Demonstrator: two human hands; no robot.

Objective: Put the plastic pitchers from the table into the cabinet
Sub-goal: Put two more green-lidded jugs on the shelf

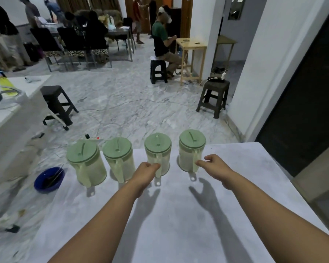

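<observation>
Several clear plastic pitchers with pale green lids stand in a row along the far edge of the white table (179, 215), handles toward me. From left to right they are the first pitcher (87, 164), the second pitcher (119, 158), the third pitcher (159, 150) and the fourth pitcher (190, 149). My left hand (146, 172) reaches the third pitcher's handle, fingers curled and touching it. My right hand (215, 165) is at the fourth pitcher's handle, fingertips on it and thumb raised apart. All pitchers rest on the table. No cabinet is identifiable in view.
A blue bowl (49, 179) lies on the floor left of the table. Dark stools (57, 105) (214, 97), cables and a power strip (95, 138) are on the marble floor beyond. A dark doorway (302, 111) is at the right. People sit and stand farther back.
</observation>
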